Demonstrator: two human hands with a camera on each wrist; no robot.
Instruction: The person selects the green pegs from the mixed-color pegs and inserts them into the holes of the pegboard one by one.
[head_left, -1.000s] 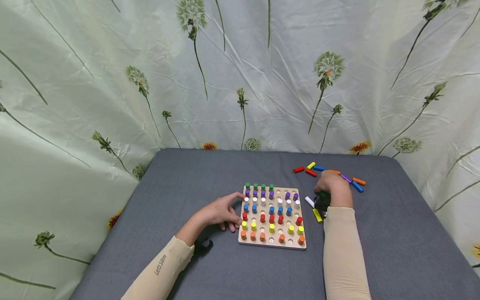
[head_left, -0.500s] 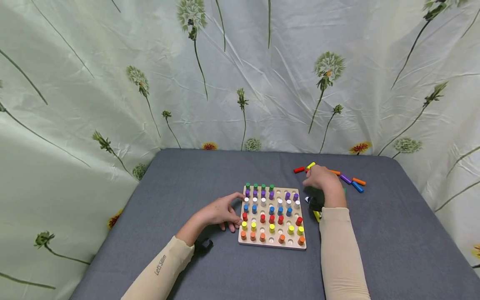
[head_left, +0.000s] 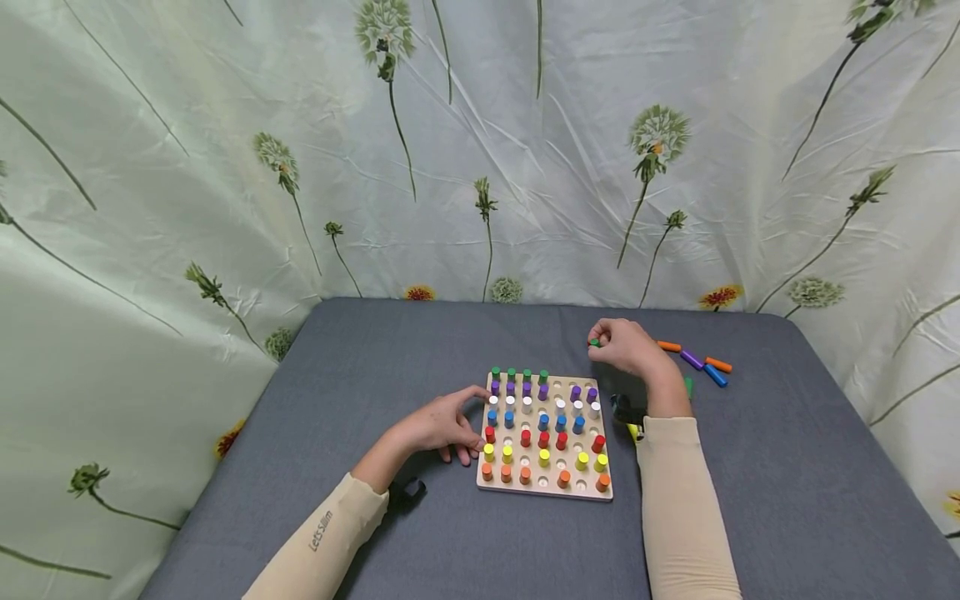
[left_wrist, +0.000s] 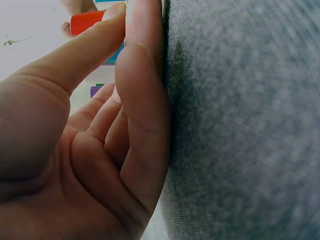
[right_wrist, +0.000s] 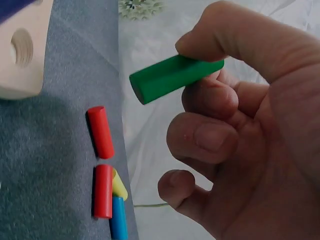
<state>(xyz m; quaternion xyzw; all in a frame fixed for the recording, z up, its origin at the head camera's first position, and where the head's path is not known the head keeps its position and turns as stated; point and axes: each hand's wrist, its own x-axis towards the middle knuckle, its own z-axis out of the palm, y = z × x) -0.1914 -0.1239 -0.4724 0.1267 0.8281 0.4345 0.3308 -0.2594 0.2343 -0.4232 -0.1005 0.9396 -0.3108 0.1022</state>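
A light wooden pegboard (head_left: 525,486) lies on the table with rows of coloured pegs upright in its holes: green, purple, white, blue, red, yellow and orange from far to near. Some holes show bare. My left hand (head_left: 437,423) rests along its left edge, thumb and index finger spread apart and touching it; an orange-red peg (left_wrist: 86,23) shows beyond the thumb in the left wrist view. Off the far right corner, my right hand (head_left: 628,346) pinches a green peg (right_wrist: 170,79) between thumb and fingers, raised above the table and tilted in the right wrist view.
Loose pegs lie right of the board: orange (head_left: 718,364), purple (head_left: 692,359), blue (head_left: 715,375), and yellow (head_left: 633,432) partly under the right wrist. Two red pegs, one nearer the board (right_wrist: 101,132), lie beside yellow and blue ones. A flowered curtain (head_left: 480,150) hangs behind the table.
My right hand has moved left and away from me, from among the loose pegs toward the board's far right corner, bringing the green peg into sight. My left hand and the pegboard have stayed put.
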